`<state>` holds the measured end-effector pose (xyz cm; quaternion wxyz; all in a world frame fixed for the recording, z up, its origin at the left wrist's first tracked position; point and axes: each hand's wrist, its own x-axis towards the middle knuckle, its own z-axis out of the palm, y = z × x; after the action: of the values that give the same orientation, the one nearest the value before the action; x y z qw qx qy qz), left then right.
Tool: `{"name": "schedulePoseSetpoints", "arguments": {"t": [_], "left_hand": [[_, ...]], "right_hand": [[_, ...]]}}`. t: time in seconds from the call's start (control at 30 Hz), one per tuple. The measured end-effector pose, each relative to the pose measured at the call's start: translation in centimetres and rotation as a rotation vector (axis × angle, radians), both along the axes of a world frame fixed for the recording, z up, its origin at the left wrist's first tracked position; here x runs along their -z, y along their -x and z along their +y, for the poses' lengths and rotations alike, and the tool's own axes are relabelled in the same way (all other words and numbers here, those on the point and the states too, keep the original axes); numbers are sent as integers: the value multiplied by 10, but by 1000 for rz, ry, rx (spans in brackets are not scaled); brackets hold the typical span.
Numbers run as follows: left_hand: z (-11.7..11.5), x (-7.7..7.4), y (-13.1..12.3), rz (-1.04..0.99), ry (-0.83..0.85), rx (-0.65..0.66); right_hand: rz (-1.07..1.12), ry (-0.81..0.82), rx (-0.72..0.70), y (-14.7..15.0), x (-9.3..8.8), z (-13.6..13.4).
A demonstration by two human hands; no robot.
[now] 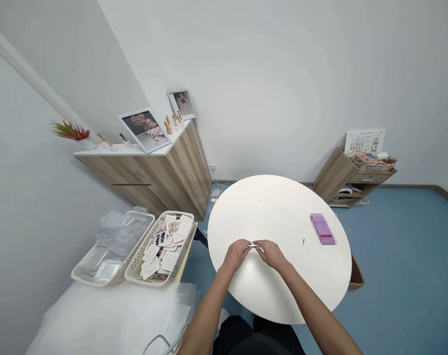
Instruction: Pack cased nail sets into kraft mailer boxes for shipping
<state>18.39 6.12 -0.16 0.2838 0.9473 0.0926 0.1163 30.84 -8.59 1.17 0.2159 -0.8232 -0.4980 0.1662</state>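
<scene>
Both my hands meet over the near part of a round white table point(279, 212). My left hand point(236, 254) and my right hand point(271, 253) are closed, fingertips together, pinching a small thin clear or silvery object point(254, 245) between them. What the object is stays too small to tell. A pink-purple rectangular item point(322, 229), blurred out, lies on the table to the right of my right hand.
Left of the table stand two white baskets: one point(164, 246) with several small cards of nail tips, one point(111, 246) with clear plastic cases. A wooden cabinet point(153, 172) with framed pictures is behind them. A low wooden shelf point(352, 180) stands at the far right wall. Blue floor surrounds the table.
</scene>
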Motion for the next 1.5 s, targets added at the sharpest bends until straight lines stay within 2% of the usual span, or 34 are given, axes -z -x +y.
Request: {"name": "schedulePoseSetpoints", "arguments": {"t": [0.13,0.27,0.4,0.53,0.6,0.67,0.8,0.87,0.97,1.1,1.3,1.4,1.5], "left_hand": [[-9,34,4,103,-33,-62],[-21,61,23,306,-24,-43],[-32,72,36,487,16,-39],[-38,74,37,546,69,-30],[-38,73,40,522,96,-60],[-35,72,47,484,112,-142],[-22,72,71,407,126,-421],[-17,71,86,348,131,-567],[-15,68,113,235,118,-785],[-32,60,167,181,73,-1074],[-75,49,267,341,22,-1424],[-90,52,304,378,47,-1512],[-99,59,327,397,104,-1496]], "right_hand": [[-96,55,4,-2,39,8],[-215,44,-13,0,84,5],[-319,81,-47,8,125,-7],[-396,151,-26,11,144,0],[-400,212,5,6,144,11],[-386,270,13,-3,138,24],[-405,326,-30,-23,122,49],[-449,285,-88,-26,113,62],[-446,189,-272,-14,98,82],[-319,171,-549,33,76,101],[-229,123,-842,129,54,115],[-224,76,-958,180,49,122],[-213,28,-1050,231,48,129]]}}
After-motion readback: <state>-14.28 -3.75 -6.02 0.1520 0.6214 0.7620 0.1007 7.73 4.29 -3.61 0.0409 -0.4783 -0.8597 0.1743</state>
